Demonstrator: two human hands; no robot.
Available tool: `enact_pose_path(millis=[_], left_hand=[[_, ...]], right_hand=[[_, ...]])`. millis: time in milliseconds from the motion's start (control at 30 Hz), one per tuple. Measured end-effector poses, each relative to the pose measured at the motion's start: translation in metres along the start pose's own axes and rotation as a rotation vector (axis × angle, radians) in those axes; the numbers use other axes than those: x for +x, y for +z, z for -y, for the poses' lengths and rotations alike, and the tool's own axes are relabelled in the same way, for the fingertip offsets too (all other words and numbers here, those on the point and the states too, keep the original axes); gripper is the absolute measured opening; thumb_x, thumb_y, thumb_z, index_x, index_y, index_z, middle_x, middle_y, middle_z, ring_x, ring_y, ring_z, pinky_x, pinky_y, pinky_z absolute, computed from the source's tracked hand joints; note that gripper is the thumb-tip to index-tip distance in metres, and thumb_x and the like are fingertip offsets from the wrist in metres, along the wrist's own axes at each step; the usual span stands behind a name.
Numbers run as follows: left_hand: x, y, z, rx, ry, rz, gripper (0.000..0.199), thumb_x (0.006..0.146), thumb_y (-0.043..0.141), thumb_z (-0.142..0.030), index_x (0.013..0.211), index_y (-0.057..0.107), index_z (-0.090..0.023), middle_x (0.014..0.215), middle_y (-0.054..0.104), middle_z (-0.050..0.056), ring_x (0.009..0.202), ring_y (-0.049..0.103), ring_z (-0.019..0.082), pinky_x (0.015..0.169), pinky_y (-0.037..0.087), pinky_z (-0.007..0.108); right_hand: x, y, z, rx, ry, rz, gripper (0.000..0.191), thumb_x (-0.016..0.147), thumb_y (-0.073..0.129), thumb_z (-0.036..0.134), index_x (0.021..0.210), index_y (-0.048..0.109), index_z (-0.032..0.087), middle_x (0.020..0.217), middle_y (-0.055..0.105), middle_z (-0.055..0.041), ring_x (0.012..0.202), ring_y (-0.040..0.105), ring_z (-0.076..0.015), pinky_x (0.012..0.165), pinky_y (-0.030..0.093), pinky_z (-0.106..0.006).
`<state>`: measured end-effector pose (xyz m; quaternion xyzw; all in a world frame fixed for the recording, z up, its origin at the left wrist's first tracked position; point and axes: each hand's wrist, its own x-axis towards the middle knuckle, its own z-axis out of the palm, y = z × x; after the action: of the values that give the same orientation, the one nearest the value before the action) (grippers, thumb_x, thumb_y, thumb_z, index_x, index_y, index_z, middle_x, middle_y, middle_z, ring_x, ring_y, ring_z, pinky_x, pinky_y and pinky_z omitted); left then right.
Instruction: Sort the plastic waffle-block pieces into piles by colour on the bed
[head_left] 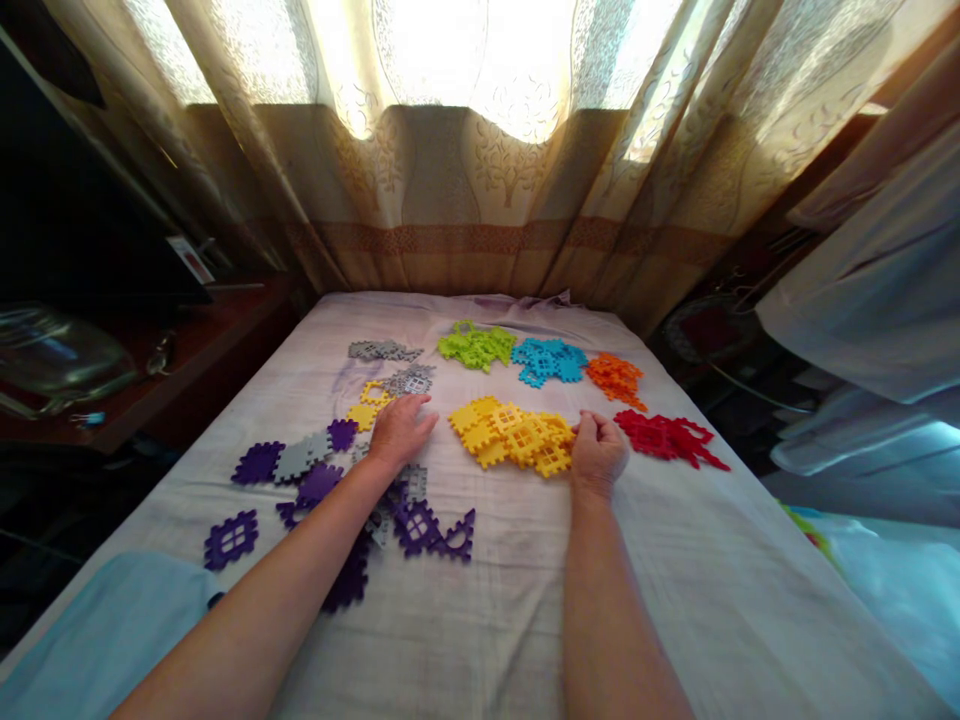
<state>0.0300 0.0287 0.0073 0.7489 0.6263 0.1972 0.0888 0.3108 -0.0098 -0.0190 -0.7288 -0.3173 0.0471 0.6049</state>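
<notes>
Loosely, the fingers of the left hand (403, 432) reach forward, spread a little apart and with no piece visible between them; whether the palm touches the pieces under it cannot be told. Those of the right hand (600, 450) curl inward, thumb and forefinger drawn together at the edge of the yellow pile (514, 435); whether they pinch a piece is too small to tell.

That pile, a heap of overlapping toothed plates, some with window cut-outs, lies between the two hands. Taking it as the centre of the clock, the right hand sits at 3 and the left hand at 9. Just beyond the right hand, also towards 3, is the red pile (667, 438); the orange pile (615, 378) is at 2, the blue pile (550, 361) at 1 and the lime-green pile (475, 347) at 11. Two groups of grey pieces (382, 350) lie towards 10. Nearer the left hand are a few separate yellow pieces (364, 415), and from 7 to 9 purple pieces (259, 462) are scattered among more grey ones, partly hidden by the left forearm.

Everything rests on a pale sheet (480, 650). Past its far edge, at 12, a patterned curtain (480, 200) hangs, brightly backlit.
</notes>
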Motion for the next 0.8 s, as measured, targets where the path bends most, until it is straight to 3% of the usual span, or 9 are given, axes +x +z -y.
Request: enact_pose_path(millis=[167, 300, 567, 800], left_hand=[[-0.004, -0.017, 0.029, 0.102, -0.041, -0.010, 0.034, 0.086, 0.055, -0.031, 0.117, 0.065, -0.021, 0.130, 0.064, 0.010, 0.122, 0.056, 0.028, 0.106, 0.040, 0.043], [-0.012, -0.021, 0.038, 0.195, -0.021, -0.001, 0.031, 0.086, 0.054, -0.034, 0.113, 0.065, -0.024, 0.128, 0.065, 0.009, 0.122, 0.056, 0.028, 0.105, 0.038, 0.045], [-0.026, -0.020, 0.029, 0.298, 0.039, 0.070, 0.035, 0.090, 0.050, -0.033, 0.123, 0.059, -0.024, 0.137, 0.059, 0.010, 0.130, 0.050, 0.027, 0.111, 0.033, 0.046], [-0.027, -0.020, 0.027, 0.279, 0.053, 0.112, 0.036, 0.090, 0.050, -0.032, 0.123, 0.059, -0.021, 0.138, 0.058, 0.011, 0.129, 0.052, 0.026, 0.110, 0.038, 0.040]], right_hand=[[-0.001, 0.001, -0.001, 0.009, 0.018, 0.008, 0.034, 0.077, 0.051, 0.049, 0.071, 0.066, 0.019, 0.055, 0.063, -0.0033, 0.061, 0.059, -0.0204, 0.067, 0.046, -0.031], [-0.001, 0.001, 0.000, 0.017, 0.020, 0.002, 0.034, 0.076, 0.052, 0.048, 0.071, 0.066, 0.018, 0.055, 0.063, -0.0030, 0.060, 0.059, -0.0203, 0.067, 0.046, -0.031], [-0.001, 0.000, 0.001, 0.020, 0.016, 0.007, 0.032, 0.074, 0.051, 0.046, 0.072, 0.066, 0.018, 0.056, 0.063, -0.0034, 0.059, 0.058, -0.0204, 0.067, 0.046, -0.031], [-0.001, 0.002, -0.002, 0.000, 0.004, 0.002, 0.035, 0.075, 0.051, 0.049, 0.070, 0.067, 0.018, 0.055, 0.063, -0.0033, 0.060, 0.058, -0.0201, 0.064, 0.045, -0.030]])
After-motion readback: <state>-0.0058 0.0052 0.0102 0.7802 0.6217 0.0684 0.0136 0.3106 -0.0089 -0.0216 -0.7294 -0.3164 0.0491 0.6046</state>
